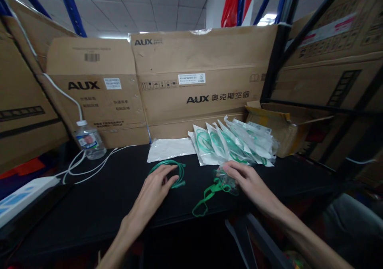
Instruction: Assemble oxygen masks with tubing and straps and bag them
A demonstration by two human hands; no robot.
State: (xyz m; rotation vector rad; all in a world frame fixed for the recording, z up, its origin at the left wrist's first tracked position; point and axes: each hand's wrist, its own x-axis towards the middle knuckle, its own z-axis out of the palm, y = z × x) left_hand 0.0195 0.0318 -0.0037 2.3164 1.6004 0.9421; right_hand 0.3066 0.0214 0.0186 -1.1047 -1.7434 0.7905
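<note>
A coil of green clear tubing [181,175] lies on the black tabletop. My left hand [156,184] is over its left side, with a gap between thumb and fingers; the fingertips are partly hidden, and I see no firm grip. To the right, my right hand [247,180] pinches a clear plastic oxygen mask [229,180] near the table's front. From the mask a green elastic strap [206,199] trails to the left onto the table. Behind the hands, several white-and-clear packets [230,141] with green tubing inside lie overlapped in a row.
A flat white packet [170,149] lies behind the coil. An opened cardboard box [277,129] stands at the back right. On the left are a water bottle [90,141], white cables [92,173] and a power strip [26,197]. Cardboard panels [206,77] wall off the back.
</note>
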